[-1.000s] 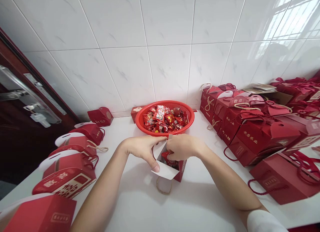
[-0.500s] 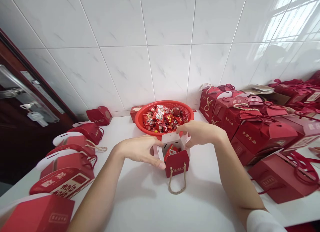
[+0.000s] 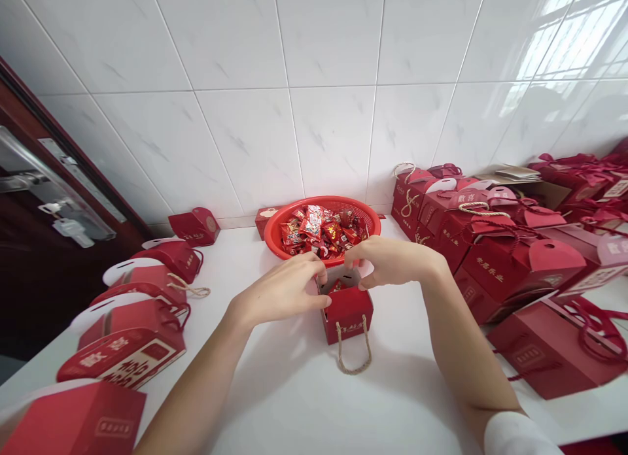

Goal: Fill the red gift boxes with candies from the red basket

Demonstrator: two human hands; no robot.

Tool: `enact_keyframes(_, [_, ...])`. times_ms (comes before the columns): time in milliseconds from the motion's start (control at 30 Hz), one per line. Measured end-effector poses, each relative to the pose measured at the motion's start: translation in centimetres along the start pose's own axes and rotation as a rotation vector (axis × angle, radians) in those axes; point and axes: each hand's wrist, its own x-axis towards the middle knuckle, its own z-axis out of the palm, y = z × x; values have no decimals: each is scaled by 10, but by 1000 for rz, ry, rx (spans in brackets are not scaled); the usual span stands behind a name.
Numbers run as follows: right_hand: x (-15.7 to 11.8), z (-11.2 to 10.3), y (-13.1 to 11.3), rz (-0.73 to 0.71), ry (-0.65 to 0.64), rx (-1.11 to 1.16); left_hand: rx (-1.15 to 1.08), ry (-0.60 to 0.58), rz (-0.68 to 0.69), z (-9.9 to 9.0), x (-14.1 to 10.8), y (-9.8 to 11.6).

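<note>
red box (image 3: pixel 348 319) between curved fingers (image 3: pixel 314 303)

Gift box (image 3: pixel 349 319) on the table (image 3: pixel 294 403), left hand (image 3: pixel 284 288) and right hand (image 3: pixel 395 262) flanking it; basket (image 3: pixel 271 238) just behind, candies (image 3: pixel 314 225) inside; box row (image 3: pixel 142 321) left, box cluster (image 3: pixel 520 269) right!
</note>
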Motion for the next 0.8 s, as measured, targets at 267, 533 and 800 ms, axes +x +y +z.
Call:
enact_keyframes(267, [2,3,7,75,-3,15,-63,1,37,16,11,7])
enact_keyframes(533, [8,6,0,55,-5,-24,-103,-17,-4,25,20,5])
enact_keyframes(800, [22,12,-3,-77,-172,-38,-64,-72,58,14,15,-1])
